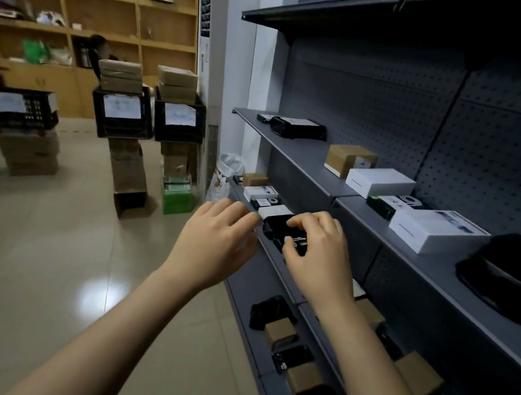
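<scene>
The glossy black plastic-wrapped package (276, 226) lies at the front lip of the grey metal shelf (264, 258), so it could slip off if the right hand (318, 256), its grip curled over the package's top, drags it outward. The left hand (216, 241) hovers loose-fingered beside it, holding nothing. A flat white cardboard box (271, 212) touching the package behind could be knocked askew.
</scene>
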`<state>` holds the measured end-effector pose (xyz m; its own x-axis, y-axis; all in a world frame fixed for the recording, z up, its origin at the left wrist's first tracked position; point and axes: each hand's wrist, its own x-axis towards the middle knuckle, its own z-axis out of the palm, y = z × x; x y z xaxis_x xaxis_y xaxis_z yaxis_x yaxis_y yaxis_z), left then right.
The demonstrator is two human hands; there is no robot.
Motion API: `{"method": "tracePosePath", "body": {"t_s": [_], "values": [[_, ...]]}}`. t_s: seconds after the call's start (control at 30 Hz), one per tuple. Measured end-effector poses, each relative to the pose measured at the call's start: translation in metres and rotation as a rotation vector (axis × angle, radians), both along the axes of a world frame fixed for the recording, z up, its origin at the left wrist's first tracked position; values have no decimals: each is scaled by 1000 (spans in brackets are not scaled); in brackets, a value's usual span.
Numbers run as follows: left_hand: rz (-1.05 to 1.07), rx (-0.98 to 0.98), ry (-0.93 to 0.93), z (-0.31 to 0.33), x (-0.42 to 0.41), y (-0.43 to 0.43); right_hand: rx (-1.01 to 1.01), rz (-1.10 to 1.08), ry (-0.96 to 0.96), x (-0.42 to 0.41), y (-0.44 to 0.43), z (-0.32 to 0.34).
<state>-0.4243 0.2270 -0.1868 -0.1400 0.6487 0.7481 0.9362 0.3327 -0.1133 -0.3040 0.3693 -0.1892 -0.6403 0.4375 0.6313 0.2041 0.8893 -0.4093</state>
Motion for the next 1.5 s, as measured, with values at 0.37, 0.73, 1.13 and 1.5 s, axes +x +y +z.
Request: {"method": "tracePosePath", "body": {"t_s": [0.37,0.73,1.13,1.5], "values": [[-77,2,-27,-12,-129,107,-41,-105,-13,-117,98,-7],[-399,-12,-20,-6,-277,232,-101,-396,-13,-232,174,-8],[-612,-29,-73,-12,-336,375,-128,-682,-31,-274,267,-14],[-768,-209,-138,-14,-349,484,-153,-992,-266,-280,337,-11]]}}
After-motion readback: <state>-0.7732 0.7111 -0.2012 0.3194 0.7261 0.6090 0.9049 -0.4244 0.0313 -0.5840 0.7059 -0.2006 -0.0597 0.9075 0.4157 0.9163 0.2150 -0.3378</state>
